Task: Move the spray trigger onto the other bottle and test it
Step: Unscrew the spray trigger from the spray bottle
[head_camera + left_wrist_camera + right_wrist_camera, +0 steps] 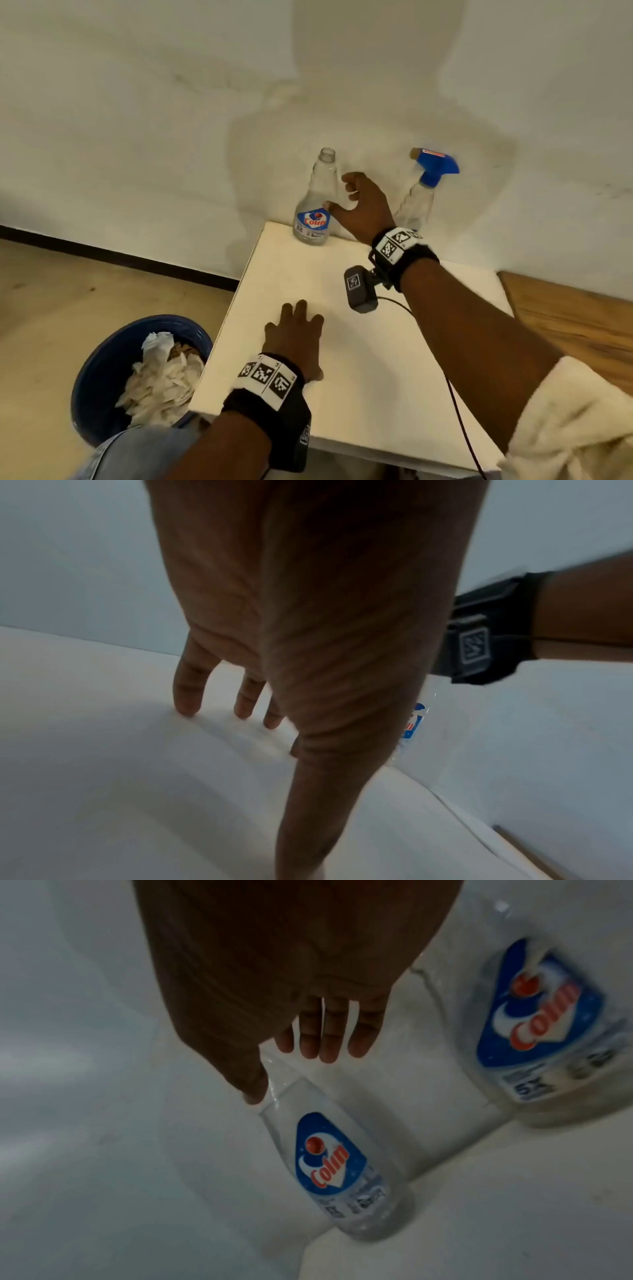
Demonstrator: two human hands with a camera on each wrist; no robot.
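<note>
Two clear plastic bottles at the far edge of a white square table [359, 342], against the wall: an uncapped bottle with a blue Colin label [317, 202] on the left, a second clear bottle [416, 204] on the right, topped by a blue spray trigger [436, 164]. Between them, right hand [359, 205], fingers loosely spread, gripping nothing, thumb at the uncapped bottle's side (contact unclear). Left hand [294, 334] flat on the tabletop, fingers [186, 693] extended. Beside the table, a blue bin of crumpled paper [137, 377].

Plain room, likely a home — white wall [137, 102], wooden floor [51, 291], bin [102, 377]
</note>
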